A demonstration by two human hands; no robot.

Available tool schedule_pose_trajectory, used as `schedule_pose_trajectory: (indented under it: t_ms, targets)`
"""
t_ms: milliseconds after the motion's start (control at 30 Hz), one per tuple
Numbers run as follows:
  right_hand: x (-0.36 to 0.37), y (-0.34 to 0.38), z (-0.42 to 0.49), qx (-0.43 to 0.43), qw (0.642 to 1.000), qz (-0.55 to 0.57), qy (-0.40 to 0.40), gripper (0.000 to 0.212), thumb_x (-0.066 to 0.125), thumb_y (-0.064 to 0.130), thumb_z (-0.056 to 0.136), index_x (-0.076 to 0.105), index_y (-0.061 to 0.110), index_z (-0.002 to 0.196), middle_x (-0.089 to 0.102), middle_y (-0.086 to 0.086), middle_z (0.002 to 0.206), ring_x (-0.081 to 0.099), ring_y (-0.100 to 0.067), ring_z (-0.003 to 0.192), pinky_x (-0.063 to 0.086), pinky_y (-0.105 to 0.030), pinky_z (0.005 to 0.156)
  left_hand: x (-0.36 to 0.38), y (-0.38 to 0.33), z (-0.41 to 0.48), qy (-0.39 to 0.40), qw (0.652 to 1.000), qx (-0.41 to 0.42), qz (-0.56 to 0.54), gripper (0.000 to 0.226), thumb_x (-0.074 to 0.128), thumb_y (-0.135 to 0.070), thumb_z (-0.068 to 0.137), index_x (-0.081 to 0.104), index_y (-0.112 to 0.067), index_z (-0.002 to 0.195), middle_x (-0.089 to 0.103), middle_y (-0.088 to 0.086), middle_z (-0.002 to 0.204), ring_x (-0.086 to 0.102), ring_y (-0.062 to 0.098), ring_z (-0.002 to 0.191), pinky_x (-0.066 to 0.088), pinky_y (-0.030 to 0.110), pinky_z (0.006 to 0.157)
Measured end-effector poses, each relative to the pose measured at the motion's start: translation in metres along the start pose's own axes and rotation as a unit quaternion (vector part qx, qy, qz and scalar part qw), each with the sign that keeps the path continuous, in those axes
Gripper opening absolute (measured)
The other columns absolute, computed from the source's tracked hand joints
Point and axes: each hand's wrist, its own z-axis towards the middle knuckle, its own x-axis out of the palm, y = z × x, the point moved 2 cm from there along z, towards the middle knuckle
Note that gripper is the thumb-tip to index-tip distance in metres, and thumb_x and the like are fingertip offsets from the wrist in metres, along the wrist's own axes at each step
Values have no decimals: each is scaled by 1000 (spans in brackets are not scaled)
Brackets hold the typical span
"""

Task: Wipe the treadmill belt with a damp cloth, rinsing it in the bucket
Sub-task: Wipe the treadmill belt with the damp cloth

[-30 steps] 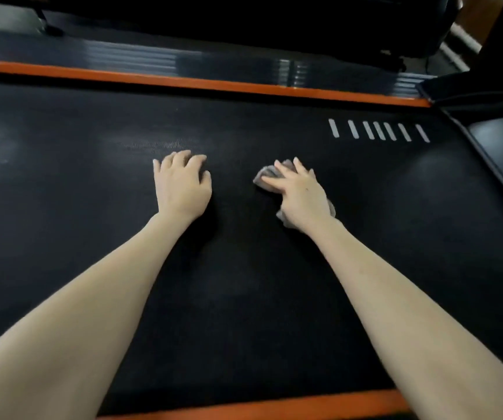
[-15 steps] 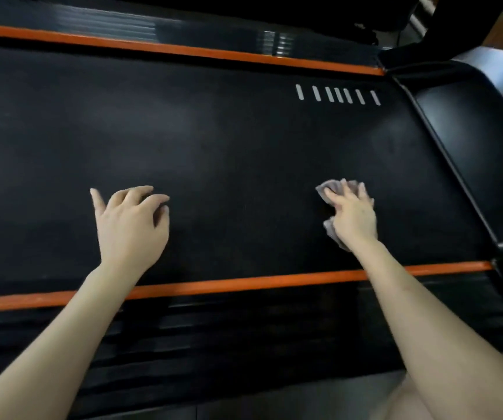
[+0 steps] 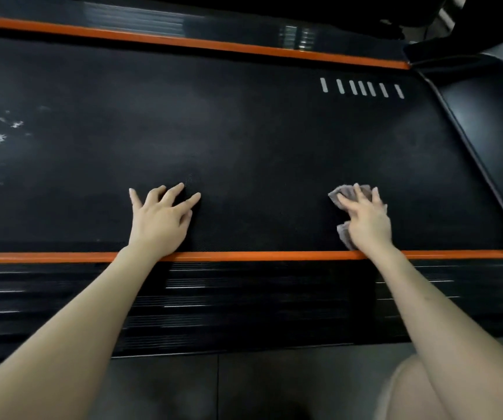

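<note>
pressed the cloth (image 3: 343, 193) flat on the belt (image 3: 244, 131) under the right hand (image 3: 365, 219), fingers straight, just beyond the near orange edge (image 3: 259, 255), likely for even rubbing. braced with the left hand (image 3: 160, 221), released, holding nothing. saw white specks (image 3: 0, 136) far left; no bucket.

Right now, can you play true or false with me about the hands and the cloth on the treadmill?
The right hand presses a grey cloth onto the belt. True.
The left hand holds another cloth. False: it rests bare on the belt, fingers spread.
White dashes mark the belt's far right part. True.
The belt's left part is spotless. False: whitish specks show there.
</note>
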Motion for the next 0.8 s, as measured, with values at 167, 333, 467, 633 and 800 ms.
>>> schedule_pose_trajectory:
  t_ms: [167,333,467,633,800]
  targets:
    - [26,103,-15,-139,989,-54,-18,64,59,13,80,46,37,137,26,-3,156,9,-34,144,13,-48,115,5,0,0,-10,1000,10,16,44,30,-38,100,32,-43,143,28,-4,155,23,29,140,4,65,110]
    - [50,179,-26,-318,945,-39,64,76,62,11,78,35,34,145,12,1,159,-5,-30,146,-8,-47,115,7,2,0,-19,1000,12,0,43,35,-34,99,38,-41,142,30,-4,154,24,28,140,3,63,110]
    - [39,141,6,-321,938,-112,61,86,70,22,69,33,37,145,10,4,160,-2,-28,146,-2,-47,115,0,16,7,-68,996,3,-52,37,47,-25,96,56,-29,131,45,4,145,34,32,134,3,62,112]
    - [28,145,41,-142,984,-95,50,79,69,27,79,28,40,145,11,4,160,0,-31,146,6,-49,118,2,55,29,-54,997,-50,-21,43,36,-33,99,41,-31,142,30,2,154,19,34,142,-1,60,112]
    - [53,210,-6,-321,946,-34,24,64,50,11,82,44,37,139,22,-2,157,7,-38,144,7,-52,116,4,71,51,-61,995,-64,-40,44,35,-35,99,42,-28,142,35,6,151,22,34,141,1,59,114]
